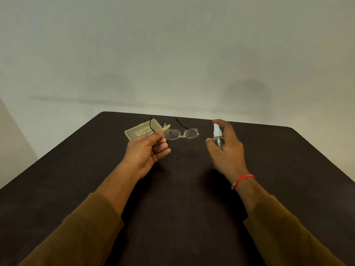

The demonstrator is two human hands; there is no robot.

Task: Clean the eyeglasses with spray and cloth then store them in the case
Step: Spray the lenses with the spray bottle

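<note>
I am holding the rimless, clear-lensed, thin black-armed eyeglasses point(180, 133) in my left grip point(148, 148). Thumb and forefinger are pinching the lens corner nearest that grip, by the hinge, and the other fingers are curling loosely beneath. The frame is reaching out to the right of the pinch, seemingly lifted off the dark matte counter point(182, 189), with both arms unfolded and pointing away from me. My right grip point(226, 148) is wrapping round the small clear plastic spray bottle point(218, 136) with the white pump head, a finger arching over the top, and the nozzle is sitting just beside the far lens without touching it. Just beyond the left grip the translucent yellow rectangular case point(140, 130) is lying on the counter; I cannot tell whether it is open. A yellow-green scrap beside it is, I am guessing, the cloth point(166, 126), mostly hidden. I am expecting the glasses to be very light but delicate. With no rim, the lenses are hanging from small mounts and a thin bridge, so holding one corner is levering on those joints. Once wet they will be getting slippery. I am judging the hinge or arm the safest hold, keeping skin off the lens faces and steadying each lens by its edge when wiping.
</note>
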